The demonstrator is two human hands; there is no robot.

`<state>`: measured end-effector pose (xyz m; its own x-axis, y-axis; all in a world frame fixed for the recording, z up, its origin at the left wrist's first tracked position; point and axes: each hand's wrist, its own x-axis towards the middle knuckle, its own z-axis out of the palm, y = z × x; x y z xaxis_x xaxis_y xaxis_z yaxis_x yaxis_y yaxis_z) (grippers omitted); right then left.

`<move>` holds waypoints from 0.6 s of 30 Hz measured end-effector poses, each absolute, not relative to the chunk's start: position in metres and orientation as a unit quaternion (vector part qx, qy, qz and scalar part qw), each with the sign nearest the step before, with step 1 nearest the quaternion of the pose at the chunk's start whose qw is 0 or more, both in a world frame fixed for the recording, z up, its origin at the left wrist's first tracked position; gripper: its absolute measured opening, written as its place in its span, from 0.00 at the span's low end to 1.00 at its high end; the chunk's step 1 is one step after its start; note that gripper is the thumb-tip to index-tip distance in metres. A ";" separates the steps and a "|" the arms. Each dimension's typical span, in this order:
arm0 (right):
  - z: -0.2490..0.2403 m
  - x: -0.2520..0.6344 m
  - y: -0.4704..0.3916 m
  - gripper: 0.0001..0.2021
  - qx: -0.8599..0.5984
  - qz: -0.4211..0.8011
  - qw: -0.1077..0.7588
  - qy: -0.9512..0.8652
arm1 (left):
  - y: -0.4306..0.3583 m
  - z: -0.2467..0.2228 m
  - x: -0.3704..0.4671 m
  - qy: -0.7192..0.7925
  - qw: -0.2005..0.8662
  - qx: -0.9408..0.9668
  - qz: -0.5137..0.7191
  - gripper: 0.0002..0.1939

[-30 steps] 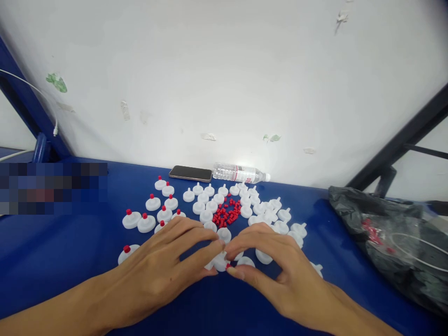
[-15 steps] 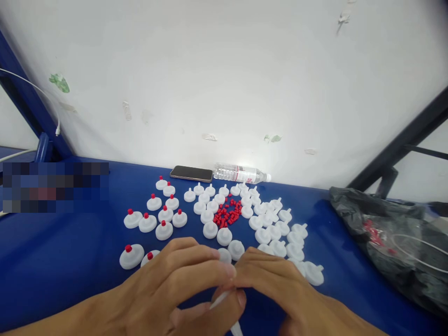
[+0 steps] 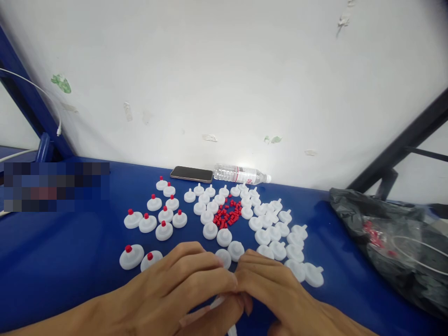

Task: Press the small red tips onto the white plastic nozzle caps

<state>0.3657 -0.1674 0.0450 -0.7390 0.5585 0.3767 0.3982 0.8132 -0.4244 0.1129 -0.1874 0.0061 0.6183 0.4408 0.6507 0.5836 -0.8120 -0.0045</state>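
Observation:
My left hand (image 3: 182, 289) is closed around a white plastic piece (image 3: 217, 301), low at the centre. Only a pale edge and a narrow tip of this piece show between the fingers; it looks like the white nozzle caps on the table. Against the left fingertips press the bent fingers of my right hand (image 3: 271, 287); what they pinch is hidden. Just beyond the hands lie several white nozzle caps (image 3: 224, 237) without red tops. A heap of small red caps (image 3: 227, 214) sits among them. White nozzle caps with red tips (image 3: 164, 230) stand to the left.
The blue table (image 3: 87, 224) meets a white wall (image 3: 224, 84). At the back lie a phone (image 3: 191, 174) and a clear bottle (image 3: 241, 174) on its side. A black plastic bag (image 3: 395, 247) with red pieces is at the right.
Both hands stay together, with a slight shift of the fingers. The white piece's lower tip has moved a little left. The caps on the table have stayed put.

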 end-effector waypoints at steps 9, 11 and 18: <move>0.014 0.353 -0.161 0.11 -0.240 0.140 0.364 -0.889 | -0.169 0.005 0.111 -0.212 0.129 -0.901 -0.356 0.16; 0.013 0.351 -0.156 0.12 -0.217 0.127 0.370 -0.894 | -0.168 0.008 0.111 -0.201 0.140 -0.902 -0.356 0.15; 0.027 0.368 -0.128 0.12 -0.273 0.029 0.373 -0.886 | -0.150 0.018 0.110 -0.291 0.133 -0.874 -0.364 0.16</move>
<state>0.3681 -0.1280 0.0267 -0.5728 0.5060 0.6449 0.4630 0.8489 -0.2547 0.1102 -0.1498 0.0182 0.5651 0.4127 0.7144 0.6069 -0.7945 -0.0211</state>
